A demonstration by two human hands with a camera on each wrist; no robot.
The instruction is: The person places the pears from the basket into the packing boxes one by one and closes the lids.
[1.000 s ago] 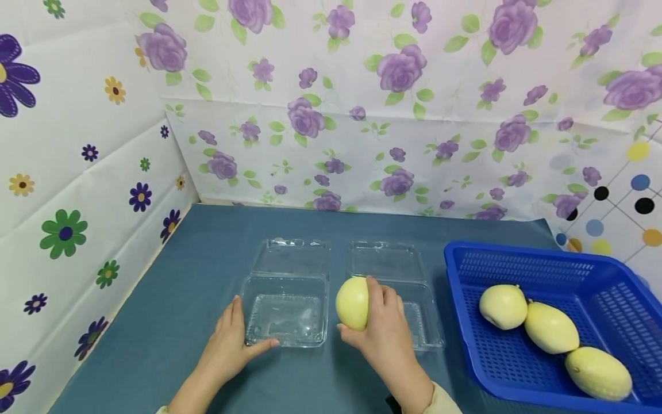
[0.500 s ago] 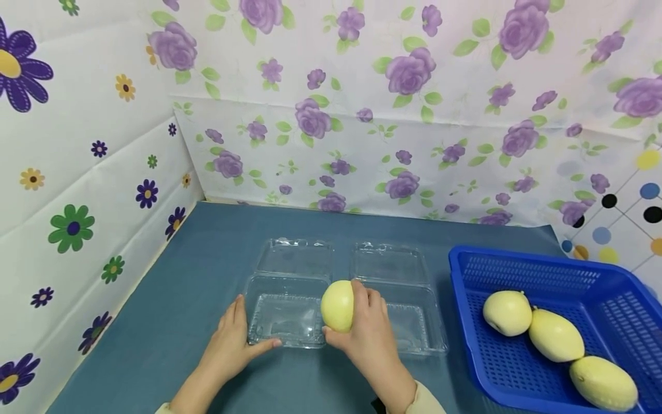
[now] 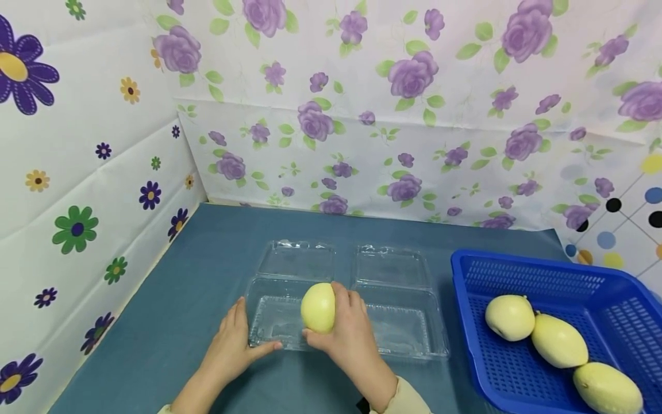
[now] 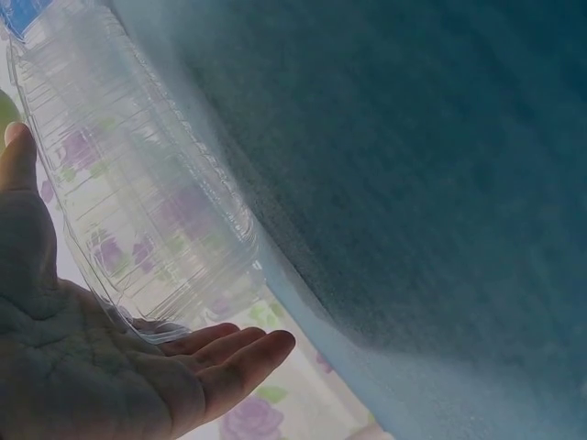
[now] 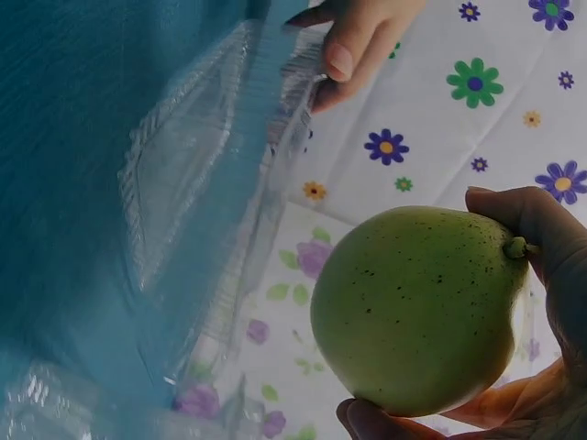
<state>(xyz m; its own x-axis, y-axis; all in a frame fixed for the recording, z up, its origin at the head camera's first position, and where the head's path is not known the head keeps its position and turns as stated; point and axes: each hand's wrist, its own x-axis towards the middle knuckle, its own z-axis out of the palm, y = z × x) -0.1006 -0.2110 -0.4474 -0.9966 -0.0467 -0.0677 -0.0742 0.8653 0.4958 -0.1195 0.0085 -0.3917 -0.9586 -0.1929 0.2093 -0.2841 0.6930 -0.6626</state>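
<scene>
From where I stand, the right hand point(image 3: 347, 330) grips a pale yellow fruit point(image 3: 317, 309), raised above the left clear container point(image 3: 274, 325); the left hand point(image 3: 227, 344), fingers straight, rests against that container's side and near edge. Beside it on the worktop point(image 3: 289, 388) lies the right clear container point(image 3: 400, 325), then a blue basket point(image 3: 527, 272) holding three similar fruits point(image 3: 559, 341)

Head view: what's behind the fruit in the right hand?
Behind the fruit is the left container; its open lid and left side show. The fruit and right hand cover much of its right side, hiding anything there.
</scene>
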